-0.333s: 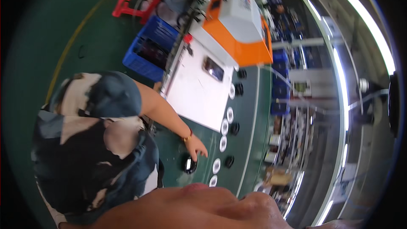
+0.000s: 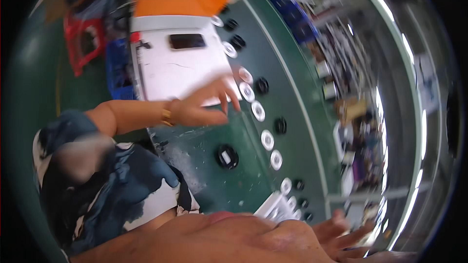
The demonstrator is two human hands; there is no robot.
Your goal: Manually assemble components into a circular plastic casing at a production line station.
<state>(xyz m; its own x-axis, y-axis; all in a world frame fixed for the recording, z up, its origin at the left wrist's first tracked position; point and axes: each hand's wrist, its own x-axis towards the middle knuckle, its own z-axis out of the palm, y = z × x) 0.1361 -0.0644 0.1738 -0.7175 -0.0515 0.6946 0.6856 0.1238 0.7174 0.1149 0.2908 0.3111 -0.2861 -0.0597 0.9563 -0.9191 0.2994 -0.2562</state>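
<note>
My left hand (image 2: 204, 104), blurred by motion, hovers over the near edge of a white board (image 2: 161, 70), fingers apart and holding nothing. A yellowish bracelet is on its wrist. On the green work surface (image 2: 204, 185), apart from that hand, lies a round black part (image 2: 226, 157) with a white label. White discs (image 2: 258, 111) with dark centres form a row to the right, and black round parts (image 2: 262, 85) sit beside them. My right hand (image 2: 336, 236) shows at the lower right, raised beyond my face, fingers spread and nothing visible in them; its wrist is hidden.
A dark phone (image 2: 186, 41) lies on the board, with an orange and grey machine (image 2: 180, 0) behind it. At left stand a blue crate (image 2: 117, 63) and a red stool (image 2: 80, 44) near another person. A white box (image 2: 268, 207) is partly hidden at the lower edge.
My left hand has left the round black part and lifted over toward the white board. My right hand has come into view. The whole view has turned.
</note>
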